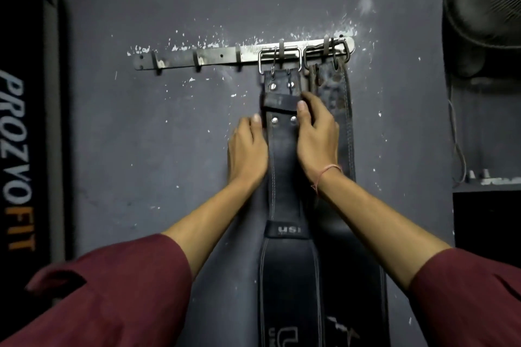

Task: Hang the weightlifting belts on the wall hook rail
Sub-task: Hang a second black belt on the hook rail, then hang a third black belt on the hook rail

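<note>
- Already two belts hung from the right end of the hook rail (214, 55): the front belt (284, 172) by its steel buckle (279, 58), and the worn belt (342, 127) just right of it.
- Just below the rail, the right hand (318, 135) gripped the front belt's right edge, with the thumb on the keeper loop (280, 100).
- The left hand (248, 149) laid its thumb on the left edge; whether its fingers held the belt I could not tell.
- I judged only straightening was left; three hooks (197, 60) left of the belts were free.
- Around the rail the wall (141, 135) was dark grey with chipped paint; a fan (485, 8) was up to the right and a banner (19, 149) far left.
</note>
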The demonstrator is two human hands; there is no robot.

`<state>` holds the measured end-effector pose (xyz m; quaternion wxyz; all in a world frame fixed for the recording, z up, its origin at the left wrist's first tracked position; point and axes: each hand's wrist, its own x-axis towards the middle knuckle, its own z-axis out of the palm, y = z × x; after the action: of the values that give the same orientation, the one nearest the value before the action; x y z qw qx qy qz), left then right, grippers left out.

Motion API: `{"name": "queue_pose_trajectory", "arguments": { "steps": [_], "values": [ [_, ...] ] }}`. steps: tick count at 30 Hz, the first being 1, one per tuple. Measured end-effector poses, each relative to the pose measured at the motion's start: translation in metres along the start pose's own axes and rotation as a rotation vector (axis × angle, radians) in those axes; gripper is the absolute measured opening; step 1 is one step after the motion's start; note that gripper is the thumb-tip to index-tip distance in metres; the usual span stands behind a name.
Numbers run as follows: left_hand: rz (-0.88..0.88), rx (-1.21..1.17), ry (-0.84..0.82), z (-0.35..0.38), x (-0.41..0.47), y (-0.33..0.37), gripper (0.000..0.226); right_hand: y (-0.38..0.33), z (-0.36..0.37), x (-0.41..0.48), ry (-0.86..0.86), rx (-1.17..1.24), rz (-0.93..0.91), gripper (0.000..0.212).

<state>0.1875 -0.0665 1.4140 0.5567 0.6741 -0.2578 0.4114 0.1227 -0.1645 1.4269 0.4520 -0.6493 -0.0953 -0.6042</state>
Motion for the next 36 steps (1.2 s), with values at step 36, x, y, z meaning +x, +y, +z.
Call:
{"name": "queue_pose_trajectory", "arguments": {
  "steps": [36],
  "values": [
    [-0.909,0.151,-0.494,-0.245,-0.687,-0.148,0.019,0.019,-0.167,-0.697,-0.603,-0.094,1.231,0.020]
  ]
}}
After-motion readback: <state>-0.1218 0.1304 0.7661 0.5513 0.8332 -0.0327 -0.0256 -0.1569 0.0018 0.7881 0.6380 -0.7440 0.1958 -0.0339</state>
